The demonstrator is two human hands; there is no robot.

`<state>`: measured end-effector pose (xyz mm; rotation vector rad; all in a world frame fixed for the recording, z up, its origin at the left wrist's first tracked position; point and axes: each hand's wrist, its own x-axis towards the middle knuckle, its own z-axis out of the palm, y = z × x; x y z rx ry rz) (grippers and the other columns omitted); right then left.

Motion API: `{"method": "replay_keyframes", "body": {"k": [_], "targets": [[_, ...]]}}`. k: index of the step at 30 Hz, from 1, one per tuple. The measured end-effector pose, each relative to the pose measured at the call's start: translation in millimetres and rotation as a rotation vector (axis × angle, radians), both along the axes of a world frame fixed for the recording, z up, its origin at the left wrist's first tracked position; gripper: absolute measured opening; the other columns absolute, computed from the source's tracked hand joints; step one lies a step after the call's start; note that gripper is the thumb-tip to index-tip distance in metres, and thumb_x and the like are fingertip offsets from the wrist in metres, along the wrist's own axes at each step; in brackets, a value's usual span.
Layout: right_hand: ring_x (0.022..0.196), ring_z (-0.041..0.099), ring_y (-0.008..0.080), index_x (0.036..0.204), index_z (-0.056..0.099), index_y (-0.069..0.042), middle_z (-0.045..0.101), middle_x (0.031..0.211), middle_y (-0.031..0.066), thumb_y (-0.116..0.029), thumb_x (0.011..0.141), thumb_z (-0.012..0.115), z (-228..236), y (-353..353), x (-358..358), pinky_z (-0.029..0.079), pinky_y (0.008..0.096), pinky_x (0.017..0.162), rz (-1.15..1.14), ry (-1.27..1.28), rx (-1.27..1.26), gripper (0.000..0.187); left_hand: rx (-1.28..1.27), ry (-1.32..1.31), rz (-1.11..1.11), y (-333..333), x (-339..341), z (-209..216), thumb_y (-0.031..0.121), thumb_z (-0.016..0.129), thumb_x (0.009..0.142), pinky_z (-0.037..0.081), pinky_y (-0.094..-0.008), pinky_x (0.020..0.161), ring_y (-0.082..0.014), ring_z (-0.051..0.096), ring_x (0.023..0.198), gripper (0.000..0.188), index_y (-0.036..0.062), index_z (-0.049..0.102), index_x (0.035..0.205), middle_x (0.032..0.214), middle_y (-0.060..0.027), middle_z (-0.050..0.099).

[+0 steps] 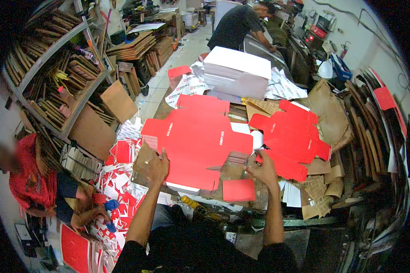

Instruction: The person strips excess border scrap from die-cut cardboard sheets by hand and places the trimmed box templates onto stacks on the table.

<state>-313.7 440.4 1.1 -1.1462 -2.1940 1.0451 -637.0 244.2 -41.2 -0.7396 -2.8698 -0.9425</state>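
A stack of flat red die-cut box blanks with white print lies on the worktable in front of me. At its lower left edge is my left hand, thumb and fingers apart, touching or very close to the sheets. My right hand is curved beside the stack's lower right side, thumb and fingers apart, with nothing visible between them. Beyond that hand lies a second pile of red box blanks, turned at an angle. A small red card piece rests near the table's front edge, between my forearms.
A tall stack of white sheets stands at the table's back, by crumpled printed wrapping paper. Red and white scraps heap at left, where a person in a red shirt sits. Another person bends over a far bench.
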Motion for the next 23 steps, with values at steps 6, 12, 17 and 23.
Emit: {"method": "replay_keyframes", "body": {"k": [6,12,17,23], "targets": [[0.123,0.042,0.0367,0.131,0.039,0.001,0.043,0.133,0.0231,-0.036,0.048,0.088,-19.0,91.0,-28.8,0.035,0.0438,0.103,0.247,-0.311,0.488,0.103,-0.062,0.019,-0.103,-6.8,25.6,48.5,0.054,0.036,0.093,0.045,-0.0535,0.077,-0.0450,0.061,0.088,0.059,-0.0010,0.052,0.107,0.092,-0.0291,0.063],[0.106,0.057,0.0371,0.119,0.054,0.003,0.059,0.115,0.0241,-0.040,0.036,0.087,-37.8,114.2,-60.8,0.047,0.0405,0.092,0.437,-0.428,0.429,0.099,-0.103,0.131,-0.051,-8.8,36.0,54.8,0.040,0.057,0.086,0.048,-0.0463,0.078,-0.0368,0.061,0.091,0.049,-0.0021,0.057,0.111,0.104,-0.0211,0.061],[0.093,0.063,0.0368,0.109,0.061,0.003,0.065,0.100,0.0232,-0.041,0.033,0.086,-30.1,103.2,-67.3,0.051,0.0414,0.082,0.373,-0.479,0.376,0.092,-0.021,0.148,-0.049,-12.1,31.4,46.9,0.041,0.056,0.086,0.049,-0.0448,0.071,-0.0348,0.062,0.085,0.048,-0.0017,0.058,0.107,0.097,-0.0194,0.062],[0.093,0.064,0.0351,0.115,0.058,0.003,0.065,0.101,0.0234,-0.045,0.039,0.083,-33.0,107.2,-68.8,0.051,0.0400,0.083,0.393,-0.543,0.410,0.093,0.026,0.238,-0.047,-8.3,22.7,17.6,0.043,0.058,0.085,0.044,-0.0494,0.058,-0.0328,0.061,0.067,0.037,0.0067,0.052,0.084,0.075,-0.0143,0.059]]}}
